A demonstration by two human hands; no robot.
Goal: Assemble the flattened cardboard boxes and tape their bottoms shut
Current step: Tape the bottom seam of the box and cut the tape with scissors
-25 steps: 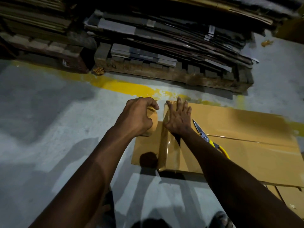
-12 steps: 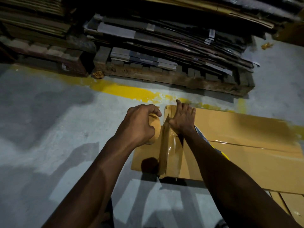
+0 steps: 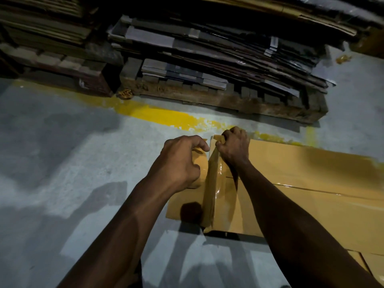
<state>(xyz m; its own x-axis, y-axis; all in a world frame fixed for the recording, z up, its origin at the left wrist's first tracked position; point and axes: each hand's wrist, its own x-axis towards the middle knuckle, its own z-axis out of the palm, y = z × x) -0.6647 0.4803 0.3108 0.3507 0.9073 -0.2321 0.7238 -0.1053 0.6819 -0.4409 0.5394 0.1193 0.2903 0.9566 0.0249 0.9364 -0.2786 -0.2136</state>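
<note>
The left hand point(image 3: 180, 163) was clenched round a tape roll point(image 3: 202, 165), knuckles up, holding it just off the left side of the glossy tape strip point(image 3: 217, 196). The right hand point(image 3: 235, 147) sat a little farther out, its fingers curled over the far edge of the cardboard box point(image 3: 311, 183) and its thumb pinching the strip's end against that edge. The two hands were close together but not touching, with the strip between them.

The strip ran lengthwise from the right hand's grip at the far edge back toward the person, ending at the near edge. The box itself lay flat on the concrete floor point(image 3: 83, 163), and its long side stretched away to the right under the right forearm. The right hand was therefore the one on the work, and the left held only the supply. In my judgement the next move turned on that far edge: the tape had to be folded over and pressed down there, while the roll stayed close enough to keep the run straight.

Beyond the hands a worn yellow line point(image 3: 162, 115) crossed the floor. Behind it stood a wooden pallet point(image 3: 228, 102) carrying a stack of flattened cardboard point(image 3: 207, 55).
</note>
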